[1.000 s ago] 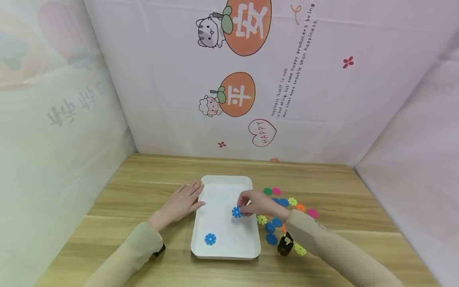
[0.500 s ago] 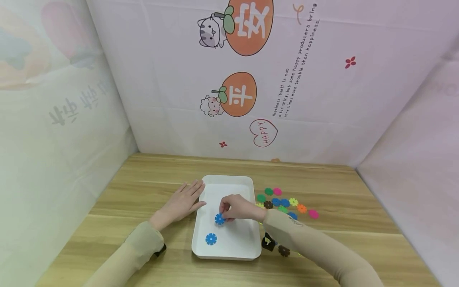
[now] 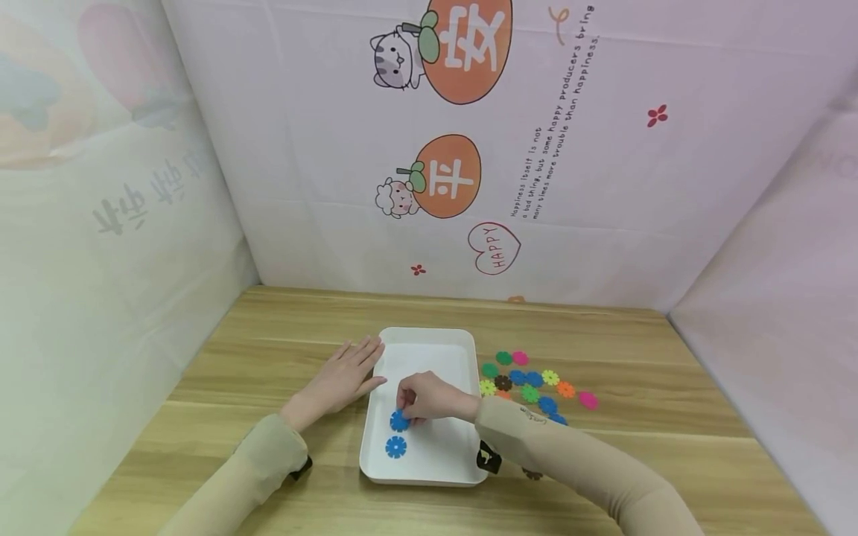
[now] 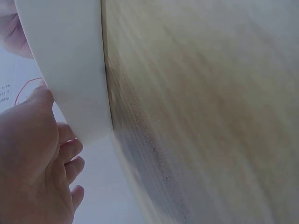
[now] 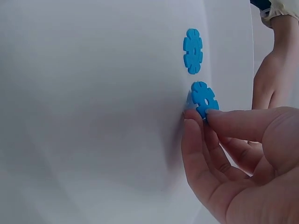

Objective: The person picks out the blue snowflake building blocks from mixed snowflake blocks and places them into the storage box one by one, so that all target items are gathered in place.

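Thumb and fingers of my right hand (image 3: 432, 397) pinch a blue notched disc (image 5: 204, 97) just above the floor of the white tray (image 3: 442, 465). A second blue notched disc (image 3: 396, 447) lies flat in the tray, close to the held one and nearer the front edge. My left hand (image 3: 339, 378) rests with straight fingers at the tray's left rim. In the left wrist view its fingertips (image 4: 74, 145) touch the outer wall of the tray.
To the right of the tray lie several loose notched discs, among them a pink disc (image 3: 588, 400), an orange disc (image 3: 566, 389) and a green disc (image 3: 504, 358). My right sleeve (image 3: 536, 439) hides part of this group. A printed wall sheet (image 3: 322, 186) stands behind the table.
My right hand has carried the blue disc left and toward the front of the tray, up beside the one lying there. The left hand has stayed at the rim.
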Action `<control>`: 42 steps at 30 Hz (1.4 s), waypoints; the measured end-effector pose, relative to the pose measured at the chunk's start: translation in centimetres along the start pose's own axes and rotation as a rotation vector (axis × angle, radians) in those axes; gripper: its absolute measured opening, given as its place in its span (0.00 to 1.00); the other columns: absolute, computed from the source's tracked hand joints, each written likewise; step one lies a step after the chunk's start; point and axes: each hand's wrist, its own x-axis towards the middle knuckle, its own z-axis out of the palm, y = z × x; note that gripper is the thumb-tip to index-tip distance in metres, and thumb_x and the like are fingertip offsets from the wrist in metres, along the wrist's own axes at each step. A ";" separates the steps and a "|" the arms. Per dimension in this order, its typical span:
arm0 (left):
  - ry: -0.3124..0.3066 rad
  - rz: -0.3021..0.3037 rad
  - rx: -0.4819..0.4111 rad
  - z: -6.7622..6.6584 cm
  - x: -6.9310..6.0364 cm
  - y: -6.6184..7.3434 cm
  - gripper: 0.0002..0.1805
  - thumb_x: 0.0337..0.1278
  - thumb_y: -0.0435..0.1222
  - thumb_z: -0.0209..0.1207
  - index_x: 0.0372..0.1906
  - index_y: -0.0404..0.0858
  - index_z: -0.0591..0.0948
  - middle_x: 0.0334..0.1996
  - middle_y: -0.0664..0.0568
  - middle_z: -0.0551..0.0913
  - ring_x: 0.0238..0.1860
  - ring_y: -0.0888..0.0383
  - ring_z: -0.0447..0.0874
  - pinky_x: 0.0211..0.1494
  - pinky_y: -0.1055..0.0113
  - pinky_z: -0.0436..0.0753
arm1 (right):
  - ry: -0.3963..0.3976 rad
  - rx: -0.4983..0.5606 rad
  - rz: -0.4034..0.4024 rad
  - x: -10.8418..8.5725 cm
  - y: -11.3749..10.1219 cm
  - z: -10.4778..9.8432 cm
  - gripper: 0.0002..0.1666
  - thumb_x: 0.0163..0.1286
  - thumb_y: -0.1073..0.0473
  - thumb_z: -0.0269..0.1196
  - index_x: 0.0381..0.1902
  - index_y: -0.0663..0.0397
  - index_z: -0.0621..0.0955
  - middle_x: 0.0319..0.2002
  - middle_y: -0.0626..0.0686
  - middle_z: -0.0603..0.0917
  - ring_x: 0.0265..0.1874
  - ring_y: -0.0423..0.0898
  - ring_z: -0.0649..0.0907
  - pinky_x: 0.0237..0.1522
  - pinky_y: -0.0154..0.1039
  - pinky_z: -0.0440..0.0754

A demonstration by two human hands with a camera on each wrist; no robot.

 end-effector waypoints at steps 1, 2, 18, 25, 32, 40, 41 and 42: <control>-0.001 0.000 0.000 0.0 0.0 0.0 0.37 0.74 0.54 0.47 0.75 0.34 0.62 0.77 0.41 0.61 0.78 0.43 0.58 0.79 0.42 0.58 | -0.002 -0.001 0.005 0.0 0.0 0.0 0.02 0.65 0.70 0.65 0.33 0.61 0.81 0.25 0.48 0.81 0.25 0.46 0.85 0.30 0.35 0.87; -0.002 0.000 -0.002 0.0 0.0 0.1 0.37 0.74 0.54 0.47 0.75 0.34 0.62 0.76 0.41 0.61 0.78 0.43 0.58 0.79 0.42 0.58 | -0.004 0.001 0.008 0.0 -0.1 0.0 0.02 0.65 0.70 0.65 0.33 0.61 0.81 0.25 0.49 0.82 0.25 0.46 0.85 0.31 0.36 0.87; -0.013 -0.002 0.003 0.0 0.1 0.0 0.37 0.74 0.55 0.46 0.76 0.34 0.60 0.77 0.42 0.60 0.78 0.44 0.57 0.79 0.42 0.57 | -0.017 -0.038 0.014 0.0 -0.2 0.1 0.03 0.65 0.69 0.66 0.32 0.59 0.82 0.25 0.49 0.83 0.24 0.41 0.80 0.26 0.26 0.79; 0.003 0.003 0.004 -0.1 0.0 0.1 0.37 0.74 0.54 0.47 0.75 0.34 0.61 0.77 0.41 0.61 0.78 0.43 0.58 0.79 0.42 0.59 | -0.011 -0.068 0.017 0.1 -0.2 0.1 0.02 0.64 0.67 0.67 0.34 0.61 0.83 0.27 0.49 0.84 0.23 0.37 0.78 0.26 0.25 0.76; 0.017 0.005 0.019 0.2 0.0 0.0 0.37 0.74 0.54 0.47 0.75 0.34 0.62 0.76 0.42 0.61 0.77 0.44 0.59 0.78 0.42 0.60 | 0.013 -0.085 -0.008 -0.1 -0.2 -0.3 0.02 0.63 0.68 0.68 0.33 0.56 0.84 0.29 0.48 0.85 0.26 0.37 0.77 0.29 0.25 0.75; 0.014 -0.002 -0.001 0.0 0.0 0.1 0.37 0.74 0.54 0.47 0.75 0.34 0.61 0.76 0.41 0.61 0.78 0.43 0.58 0.78 0.42 0.59 | 0.061 -0.094 -0.028 -1.5 0.6 -1.8 0.02 0.65 0.65 0.67 0.35 0.57 0.84 0.32 0.49 0.85 0.31 0.39 0.78 0.34 0.29 0.80; 0.009 -0.005 -0.004 0.0 0.0 0.1 0.37 0.74 0.54 0.47 0.76 0.34 0.61 0.77 0.41 0.60 0.78 0.43 0.58 0.79 0.42 0.59 | 0.068 -0.088 -0.031 -1.9 0.7 -2.1 0.02 0.65 0.65 0.67 0.35 0.58 0.84 0.32 0.49 0.85 0.32 0.39 0.78 0.34 0.30 0.80; 0.004 -0.006 -0.006 0.0 -0.1 0.1 0.37 0.74 0.55 0.46 0.76 0.34 0.60 0.77 0.42 0.60 0.78 0.43 0.57 0.79 0.42 0.58 | 0.076 -0.080 -0.036 -2.3 1.0 -2.4 0.02 0.65 0.65 0.67 0.35 0.59 0.84 0.32 0.49 0.85 0.32 0.40 0.79 0.34 0.30 0.81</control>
